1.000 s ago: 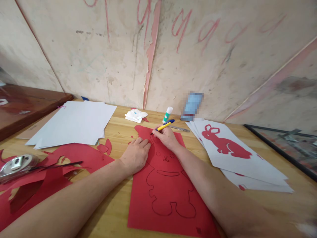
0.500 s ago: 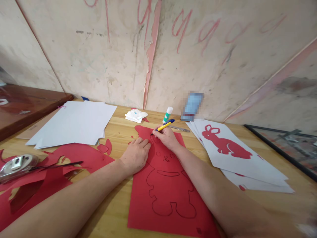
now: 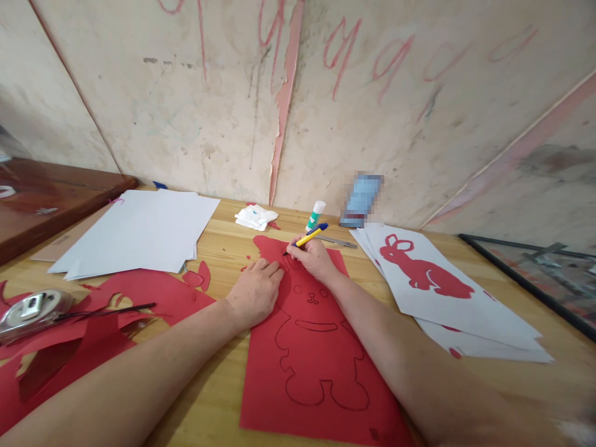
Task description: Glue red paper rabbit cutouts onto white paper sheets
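A sheet of red paper (image 3: 316,354) lies on the wooden table, bearing a dark outline of a rabbit-like figure with eyes, nose and a curved band at the neck. My right hand (image 3: 313,259) grips a yellow and blue pen (image 3: 311,235), its tip touching the paper near the top, at the figure's ear. Resting on the sheet's left edge, my left hand (image 3: 258,290) is palm down, fingers slightly bent and holding nothing. Part of the drawing's head is hidden behind my hands.
Left are white sheets (image 3: 139,230), red paper scraps (image 3: 158,292) and a tape measure (image 3: 35,313). Behind the red sheet stand a glue stick (image 3: 316,215), crumpled tissue (image 3: 256,217) and a blurred phone (image 3: 362,200). Right, a red rabbit cutout (image 3: 426,273) lies on white paper (image 3: 484,316).
The pen tip has shifted very slightly at the ear. My left hand and the paper have stayed in place.
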